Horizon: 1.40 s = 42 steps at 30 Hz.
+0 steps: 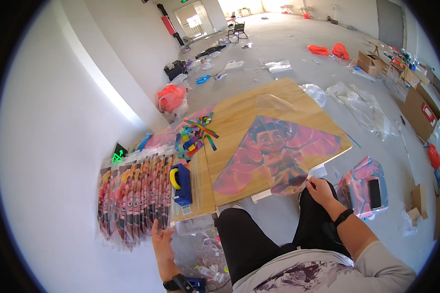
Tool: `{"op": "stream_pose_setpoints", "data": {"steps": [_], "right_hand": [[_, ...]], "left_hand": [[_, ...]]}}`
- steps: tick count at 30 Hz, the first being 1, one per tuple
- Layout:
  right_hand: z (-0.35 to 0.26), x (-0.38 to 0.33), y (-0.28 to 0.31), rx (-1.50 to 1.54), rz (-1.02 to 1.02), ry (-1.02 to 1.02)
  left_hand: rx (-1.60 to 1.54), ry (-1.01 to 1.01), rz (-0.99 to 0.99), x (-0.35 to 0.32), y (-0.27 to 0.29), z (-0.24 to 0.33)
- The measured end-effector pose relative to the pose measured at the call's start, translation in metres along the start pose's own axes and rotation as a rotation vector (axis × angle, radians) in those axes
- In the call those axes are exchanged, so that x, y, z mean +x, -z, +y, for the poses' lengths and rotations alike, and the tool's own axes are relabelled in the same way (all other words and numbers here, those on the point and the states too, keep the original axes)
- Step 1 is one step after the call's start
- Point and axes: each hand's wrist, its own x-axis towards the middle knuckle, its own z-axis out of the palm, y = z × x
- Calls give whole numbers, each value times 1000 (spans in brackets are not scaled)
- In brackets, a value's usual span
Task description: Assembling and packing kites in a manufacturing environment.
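A flat kite (274, 146) printed with a cartoon figure lies on the wooden table (242, 110). A clear plastic piece (275, 102) shows beyond its far tip. My right hand (321, 191) is closed at the kite's lower right edge, its fingertips pinched against it. To the left, my left hand (162, 240) is held low with its fingers apart, nothing visible in it. It is beside a row of packed printed kites (137, 200) in clear sleeves. A blue tape dispenser (182, 184) with a yellow core stands at the table's left part, just above that hand.
Colourful ribbons (195, 136) lie in a heap at the table's far left. A printed package (364, 188) with a dark phone-like object (374, 194) on it rests to my right. Plastic film (362, 105), red bags (171, 97) and cardboard boxes (420, 113) are scattered on the floor.
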Motion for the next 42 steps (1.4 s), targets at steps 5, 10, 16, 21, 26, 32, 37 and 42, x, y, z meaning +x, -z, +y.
{"op": "stream_pose_setpoints", "data": {"steps": [5, 10, 16, 21, 26, 32, 37, 42], "right_hand": [[15, -1, 5, -32, 7, 8], [13, 0, 11, -121, 3, 31], [5, 6, -7, -269, -64, 86], [-17, 36, -49, -242, -200, 149], [-120, 69, -144, -210, -505, 420], [-255, 67, -292, 187, -914, 192], [-294, 57, -370, 420, -799, -179], [-307, 53, -399, 563, -636, -391]], "left_hand": [[-280, -114, 11, -42, 5, 19], [-491, -97, 35, -79, 32, -4], [-560, -23, 141, -122, 59, -38], [-368, 88, 147, -130, 80, -87], [-221, 116, 34, -148, 91, -77], [-158, 177, 51, -149, 89, -118], [-213, 203, 67, -152, 88, -150], [-207, 156, 57, -152, 80, -174]]}}
